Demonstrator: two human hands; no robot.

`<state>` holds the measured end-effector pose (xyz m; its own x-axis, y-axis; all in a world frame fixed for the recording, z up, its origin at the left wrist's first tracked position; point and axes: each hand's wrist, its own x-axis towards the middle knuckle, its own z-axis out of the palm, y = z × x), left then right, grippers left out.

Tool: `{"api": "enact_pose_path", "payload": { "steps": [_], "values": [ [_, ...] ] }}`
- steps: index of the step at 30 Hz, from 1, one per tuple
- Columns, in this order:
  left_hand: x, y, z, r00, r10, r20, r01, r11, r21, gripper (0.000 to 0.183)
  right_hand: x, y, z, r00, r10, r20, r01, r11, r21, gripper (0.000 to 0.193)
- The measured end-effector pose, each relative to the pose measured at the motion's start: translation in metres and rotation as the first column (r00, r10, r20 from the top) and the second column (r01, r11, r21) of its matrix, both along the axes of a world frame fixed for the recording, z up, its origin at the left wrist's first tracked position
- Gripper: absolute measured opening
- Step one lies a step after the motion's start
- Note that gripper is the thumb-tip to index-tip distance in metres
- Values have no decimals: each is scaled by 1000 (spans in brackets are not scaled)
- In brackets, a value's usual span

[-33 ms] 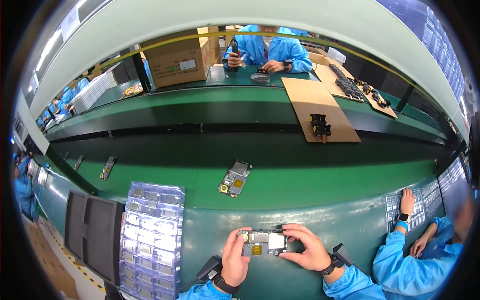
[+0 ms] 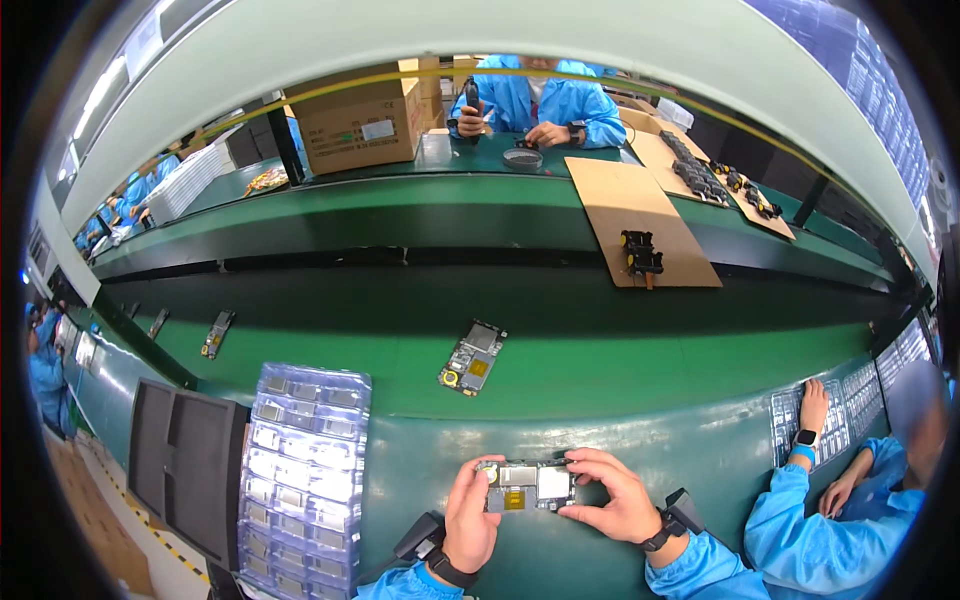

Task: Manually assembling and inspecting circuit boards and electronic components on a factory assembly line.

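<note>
Between my two hands a circuit board [image 2: 520, 487] is held level above the green bench, its long side running left to right. It carries silver metal shields, a gold-yellow square and a round yellowish part at its left end. My left hand [image 2: 470, 520] grips the left end with thumb and fingers. On the other end, my right hand [image 2: 618, 503] pinches the edges between thumb and forefinger. Beyond them, a similar circuit board [image 2: 473, 357] lies tilted on the green belt. To the left of my left hand stands a clear plastic blister tray [image 2: 365, 400] with silver metal pieces in its pockets.
A dark foam tray [image 2: 185, 470] sits left of the blister tray. More boards [image 2: 217, 334] lie on the belt's left. Across it, a person [image 2: 545, 105] holds a dark tool beside a cardboard box [image 2: 365, 130]. Cardboard [image 2: 625, 200] carries black parts. A co-worker's arm [image 2: 800, 490] is at right.
</note>
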<state>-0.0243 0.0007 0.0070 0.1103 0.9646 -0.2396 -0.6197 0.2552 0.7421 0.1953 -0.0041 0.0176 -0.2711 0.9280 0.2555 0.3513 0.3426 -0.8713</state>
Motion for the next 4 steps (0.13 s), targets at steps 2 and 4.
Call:
{"api": "enact_pose_path", "payload": {
  "steps": [2,4],
  "values": [
    [-2,2,-3,1000,7,-11,-7,1000,18,30,0,2,-2,1000,8,15,-8,1000,2,57],
    [-3,1,-11,998,-4,62,2,1000,26,33,1,0,-11,999,14,-37,-16,998,-56,57]
  ]
}}
